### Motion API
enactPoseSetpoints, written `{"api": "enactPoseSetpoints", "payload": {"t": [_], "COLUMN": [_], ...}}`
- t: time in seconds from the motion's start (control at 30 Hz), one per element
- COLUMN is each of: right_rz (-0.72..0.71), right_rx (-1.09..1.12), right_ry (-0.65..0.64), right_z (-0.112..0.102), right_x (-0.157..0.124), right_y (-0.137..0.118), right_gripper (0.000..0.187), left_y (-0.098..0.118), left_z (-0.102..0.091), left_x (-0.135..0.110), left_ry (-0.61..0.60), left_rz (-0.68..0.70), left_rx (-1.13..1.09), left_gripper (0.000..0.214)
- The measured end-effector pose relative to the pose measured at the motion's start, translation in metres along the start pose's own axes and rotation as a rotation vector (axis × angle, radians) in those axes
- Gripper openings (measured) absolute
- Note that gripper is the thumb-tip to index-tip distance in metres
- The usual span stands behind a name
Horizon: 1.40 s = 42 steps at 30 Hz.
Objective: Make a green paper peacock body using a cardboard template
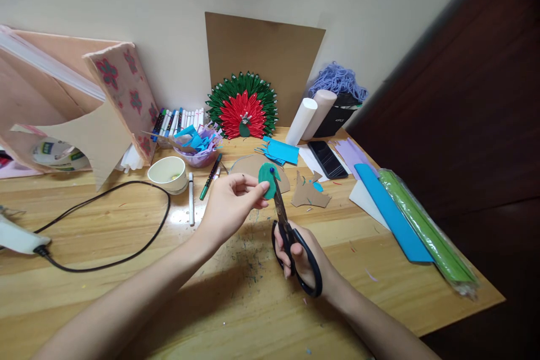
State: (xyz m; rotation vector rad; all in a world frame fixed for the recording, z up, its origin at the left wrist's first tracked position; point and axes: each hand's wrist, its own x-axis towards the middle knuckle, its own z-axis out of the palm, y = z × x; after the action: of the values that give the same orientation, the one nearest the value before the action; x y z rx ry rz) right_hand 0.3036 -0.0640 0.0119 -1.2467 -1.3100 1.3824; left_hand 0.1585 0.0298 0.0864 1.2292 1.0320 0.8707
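Note:
Pinched between the thumb and fingers of my left hand (236, 199) is a small green cutout (265, 173) with a blue bead-like dot on it. My right hand (310, 259) grips black-handled scissors (287, 230), fingers through the loops. The blades point up and meet the cutout's right edge, just under the dot; whether they are parted there is hard to see. Behind the hands lies a round cardboard piece (247, 165), partly hidden by the left hand. An irregular cardboard scrap (310, 194) rests to the right of the blades.
A red and green peacock craft (242, 107) stands at the back against a cardboard sheet (261, 56). At left are a paper cup (167, 174), a bowl of paper strips (198, 152) and a corded glue gun (19, 236). A phone (328, 158) and blue paper (394, 216) lie right.

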Motion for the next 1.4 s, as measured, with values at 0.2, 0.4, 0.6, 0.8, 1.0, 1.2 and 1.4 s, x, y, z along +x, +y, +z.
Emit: {"api": "enactPoseSetpoints", "payload": {"t": [0.2, 0.4, 0.6, 0.8, 1.0, 1.2, 1.4], "right_rz": [0.014, 0.023, 0.034, 0.053, 0.045, 0.026, 0.004], "right_rx": [-0.017, -0.018, -0.038, -0.004, -0.001, 0.020, 0.043], "right_ry": [0.007, 0.004, 0.012, 0.023, 0.028, 0.027, 0.013], "right_z": [0.000, -0.001, -0.003, 0.001, 0.002, 0.001, 0.003], "right_x": [-0.001, -0.002, -0.002, -0.003, -0.005, -0.003, -0.002], "right_y": [-0.001, 0.000, 0.002, -0.005, -0.008, 0.000, 0.002], "right_gripper": [0.072, 0.071, 0.071, 0.070, 0.069, 0.071, 0.071], "left_y": [0.000, 0.003, 0.000, 0.000, 0.000, -0.001, -0.001], "left_z": [0.000, 0.000, -0.001, -0.001, 0.000, 0.000, 0.002], "left_x": [-0.001, 0.000, 0.000, 0.001, 0.001, 0.002, 0.001], "left_ry": [0.004, 0.018, -0.004, -0.015, -0.042, -0.038, -0.025], "left_rz": [-0.003, -0.005, 0.014, -0.016, -0.052, -0.080, -0.061], "left_rx": [-0.011, -0.011, 0.001, -0.024, -0.080, -0.094, -0.082], "left_gripper": [0.018, 0.017, 0.018, 0.018, 0.019, 0.017, 0.015]}}
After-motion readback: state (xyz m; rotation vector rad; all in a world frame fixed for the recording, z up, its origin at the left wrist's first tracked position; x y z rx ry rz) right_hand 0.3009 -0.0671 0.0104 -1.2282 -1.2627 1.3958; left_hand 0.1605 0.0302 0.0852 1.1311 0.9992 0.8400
